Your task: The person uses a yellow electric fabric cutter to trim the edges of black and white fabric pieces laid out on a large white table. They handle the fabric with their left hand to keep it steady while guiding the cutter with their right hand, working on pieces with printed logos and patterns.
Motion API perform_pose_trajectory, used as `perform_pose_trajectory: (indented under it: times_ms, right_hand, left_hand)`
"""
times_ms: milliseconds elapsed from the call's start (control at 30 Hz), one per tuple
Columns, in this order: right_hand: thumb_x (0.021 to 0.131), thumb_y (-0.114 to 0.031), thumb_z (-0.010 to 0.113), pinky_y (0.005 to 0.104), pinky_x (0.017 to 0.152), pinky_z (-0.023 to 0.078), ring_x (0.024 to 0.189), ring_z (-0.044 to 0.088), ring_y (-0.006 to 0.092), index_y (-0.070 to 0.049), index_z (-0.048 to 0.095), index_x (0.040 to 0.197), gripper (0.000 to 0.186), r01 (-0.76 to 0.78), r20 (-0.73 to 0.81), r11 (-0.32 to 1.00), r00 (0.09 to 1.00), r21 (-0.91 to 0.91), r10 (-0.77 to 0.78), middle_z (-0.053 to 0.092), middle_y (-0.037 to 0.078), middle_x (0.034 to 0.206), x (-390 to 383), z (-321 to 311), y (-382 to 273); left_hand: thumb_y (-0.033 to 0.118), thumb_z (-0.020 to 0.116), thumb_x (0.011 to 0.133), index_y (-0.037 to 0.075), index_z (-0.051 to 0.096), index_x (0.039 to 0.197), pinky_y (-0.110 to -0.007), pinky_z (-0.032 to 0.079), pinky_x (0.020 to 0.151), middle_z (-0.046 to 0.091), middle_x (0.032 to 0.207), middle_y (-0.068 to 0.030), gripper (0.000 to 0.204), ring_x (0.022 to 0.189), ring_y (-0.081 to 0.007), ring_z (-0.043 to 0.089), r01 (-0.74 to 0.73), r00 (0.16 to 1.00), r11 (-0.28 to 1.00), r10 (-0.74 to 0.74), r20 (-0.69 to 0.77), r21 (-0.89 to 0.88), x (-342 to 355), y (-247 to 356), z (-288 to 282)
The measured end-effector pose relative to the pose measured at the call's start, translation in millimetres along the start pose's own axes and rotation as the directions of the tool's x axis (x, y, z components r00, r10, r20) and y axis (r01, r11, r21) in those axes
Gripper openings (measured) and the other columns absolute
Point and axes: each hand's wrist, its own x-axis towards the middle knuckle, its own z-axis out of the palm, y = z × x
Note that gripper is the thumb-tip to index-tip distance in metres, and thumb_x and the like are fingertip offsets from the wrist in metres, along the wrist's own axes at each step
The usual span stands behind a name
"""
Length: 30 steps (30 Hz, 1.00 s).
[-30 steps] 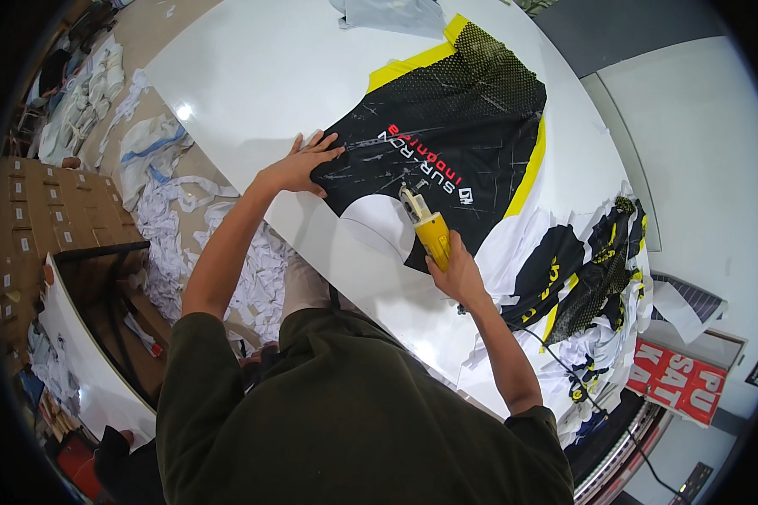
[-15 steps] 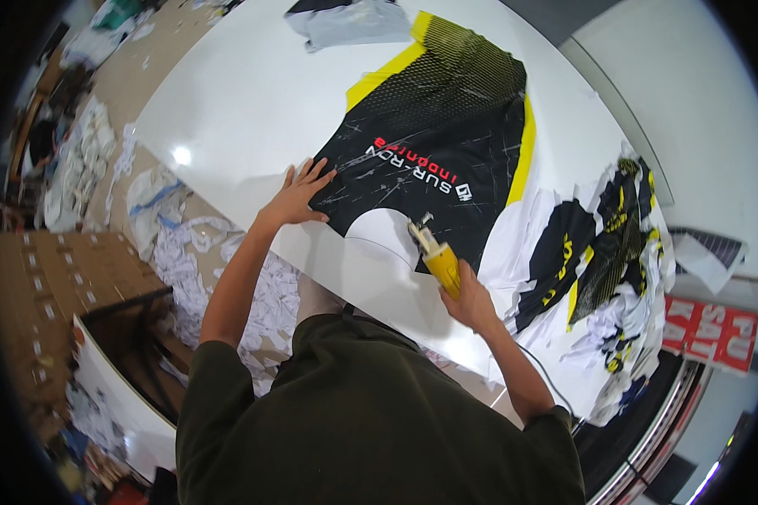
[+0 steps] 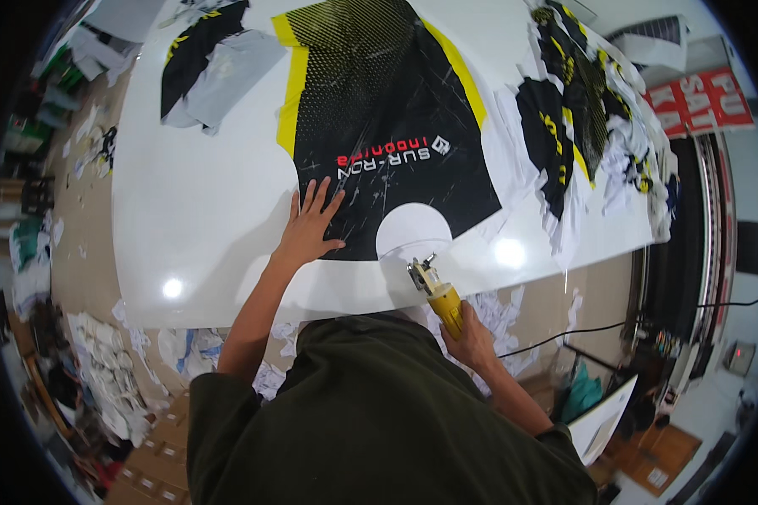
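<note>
A black jersey panel with yellow side edges lies flat on the white table. My left hand rests on its near left corner, fingers spread. My right hand grips a yellow corded electric fabric cutter. The cutter's metal head sits over the table's near edge, just below the panel and apart from the black cloth. Between head and panel, a rounded white piece fills the curved neckline.
Cut black, yellow and white pieces heap at the right of the table. Grey and black cloth lies far left. The cutter's black cord runs off right. White scraps litter the floor; cardboard boxes stand lower left.
My view has turned, so the table edge now runs nearly level. The cutter has come off the panel beside the neckline, toward me. My left hand still lies on the panel.
</note>
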Motion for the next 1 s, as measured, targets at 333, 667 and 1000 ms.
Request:
perform_pose_trajectory:
  times_ms: [333, 667, 1000]
  right_hand:
    - [0.094, -0.027, 0.070, 0.0578, 0.076, 0.053, 0.092, 0.064, 0.0535, -0.001, 0.041, 0.125, 0.050, -0.180, -0.155, 0.970, 0.966, 0.161, 0.205, 0.062, 0.032, 0.110, -18, 72, -99]
    - [0.093, -0.025, 0.072, 0.0578, 0.083, 0.053, 0.099, 0.063, 0.0565, 0.006, 0.037, 0.138, 0.065, -0.153, -0.198, 0.975, 0.963, 0.159, 0.183, 0.061, 0.037, 0.115, -3, 83, -120]
    - [0.092, -0.024, 0.072, 0.0572, 0.080, 0.054, 0.100, 0.064, 0.0544, 0.005, 0.037, 0.136, 0.063, -0.153, -0.226, 0.979, 0.957, 0.137, 0.181, 0.060, 0.034, 0.118, 14, 83, -127]
  left_hand:
    - [0.045, 0.090, 0.071, 0.023, 0.032, 0.162, -0.065, 0.010, 0.125, 0.014, 0.172, -0.0141, 0.110, 0.158, -0.0398, 0.011, -0.141, 0.983, 0.989, 0.133, 0.131, 0.055, 3, -33, 11]
    - [0.045, 0.091, 0.070, 0.023, 0.033, 0.162, -0.064, 0.009, 0.125, 0.015, 0.172, -0.0133, 0.110, 0.159, -0.0392, 0.010, -0.152, 0.980, 0.988, 0.151, 0.129, 0.005, 4, -39, 12]
    - [0.044, 0.090, 0.071, 0.023, 0.033, 0.162, -0.063, 0.006, 0.126, 0.015, 0.172, -0.0124, 0.110, 0.159, -0.0383, 0.010, -0.148, 0.981, 0.989, 0.150, 0.120, -0.029, 4, -41, 15]
